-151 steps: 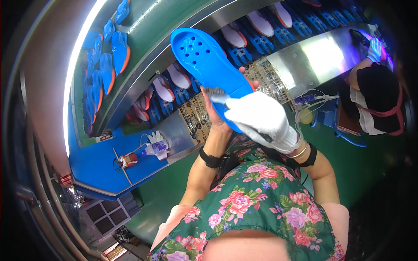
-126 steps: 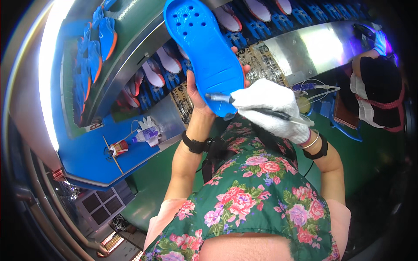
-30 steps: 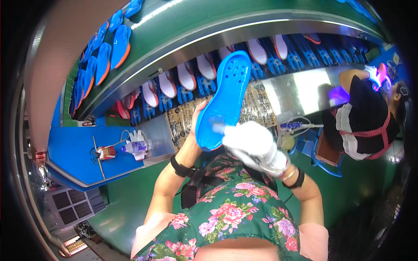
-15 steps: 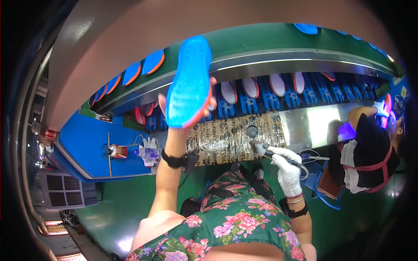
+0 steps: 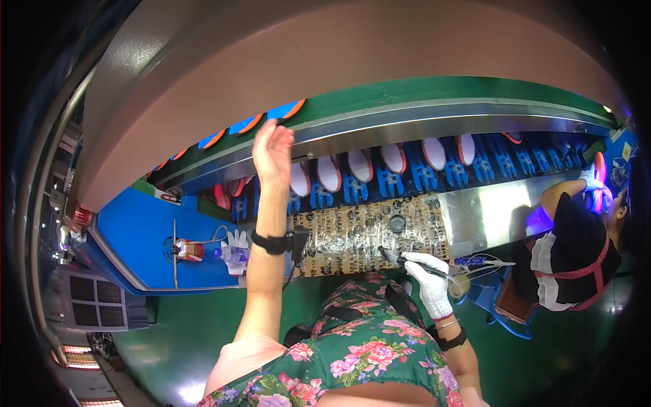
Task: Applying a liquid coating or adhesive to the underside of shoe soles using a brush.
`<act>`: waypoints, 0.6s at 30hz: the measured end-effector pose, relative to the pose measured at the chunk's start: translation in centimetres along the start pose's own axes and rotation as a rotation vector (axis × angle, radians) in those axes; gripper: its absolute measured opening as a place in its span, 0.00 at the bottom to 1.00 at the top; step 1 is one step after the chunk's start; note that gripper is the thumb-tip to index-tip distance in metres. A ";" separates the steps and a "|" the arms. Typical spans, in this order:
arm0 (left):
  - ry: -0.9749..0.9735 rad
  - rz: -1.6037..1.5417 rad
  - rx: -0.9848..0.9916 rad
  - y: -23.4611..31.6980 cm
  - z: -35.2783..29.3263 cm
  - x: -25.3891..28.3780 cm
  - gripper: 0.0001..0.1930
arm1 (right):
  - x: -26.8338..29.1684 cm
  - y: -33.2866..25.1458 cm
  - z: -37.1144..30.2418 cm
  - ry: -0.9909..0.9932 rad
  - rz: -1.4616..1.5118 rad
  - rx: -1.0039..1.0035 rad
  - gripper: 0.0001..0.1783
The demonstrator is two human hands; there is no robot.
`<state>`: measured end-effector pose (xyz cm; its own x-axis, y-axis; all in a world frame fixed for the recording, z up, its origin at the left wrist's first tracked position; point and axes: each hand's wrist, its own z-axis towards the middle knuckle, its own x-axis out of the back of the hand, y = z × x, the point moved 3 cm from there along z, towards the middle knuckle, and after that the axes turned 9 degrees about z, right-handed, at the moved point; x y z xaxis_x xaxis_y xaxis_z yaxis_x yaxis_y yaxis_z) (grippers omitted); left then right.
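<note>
My bare left hand (image 5: 274, 152) is raised at the front edge of the green conveyor belt (image 5: 407, 91), fingers loosely extended and holding nothing. Just beyond its fingertips, a blue shoe sole with an orange rim (image 5: 285, 110) lies on the belt, partly hidden by the overhang above. In my white-gloved right hand (image 5: 431, 281) is a dark-handled brush (image 5: 390, 256), its pale tip over the near edge of a taped brown worktop (image 5: 339, 237). A black round lid-like piece (image 5: 397, 223) sits on that worktop.
Pale-topped shoe parts (image 5: 359, 165) stand in blue holders (image 5: 390, 183) below the belt. A blue side table (image 5: 156, 237) carries a bottle (image 5: 234, 255) and a white glove. At right, a co-worker (image 5: 569, 237) holds a pink-lit sole. A broad overhang (image 5: 339, 41) spans the top.
The blue sole has left my left hand, which is now empty and farther up at the belt. My right hand with the brush has shifted slightly left and down.
</note>
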<state>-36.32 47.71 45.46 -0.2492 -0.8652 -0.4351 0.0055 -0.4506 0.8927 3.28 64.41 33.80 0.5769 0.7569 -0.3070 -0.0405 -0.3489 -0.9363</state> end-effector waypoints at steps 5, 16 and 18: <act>0.066 1.160 -0.590 2.7 5.9 -1.1 0.49 | -1.0 1.0 0.3 0.002 0.074 -0.046 0.12; -0.123 0.847 -0.148 1.3 6.1 -3.0 0.59 | -0.6 1.8 0.3 0.012 0.033 0.008 0.12; -0.069 0.824 -0.270 1.4 6.7 -1.9 0.55 | 0.1 1.9 0.2 0.032 0.061 0.023 0.12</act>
<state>-42.33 50.22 48.35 -0.1227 -0.9273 0.3537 0.4375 0.2693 0.8580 3.10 63.96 31.95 0.5982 0.7166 -0.3587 -0.0952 -0.3809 -0.9197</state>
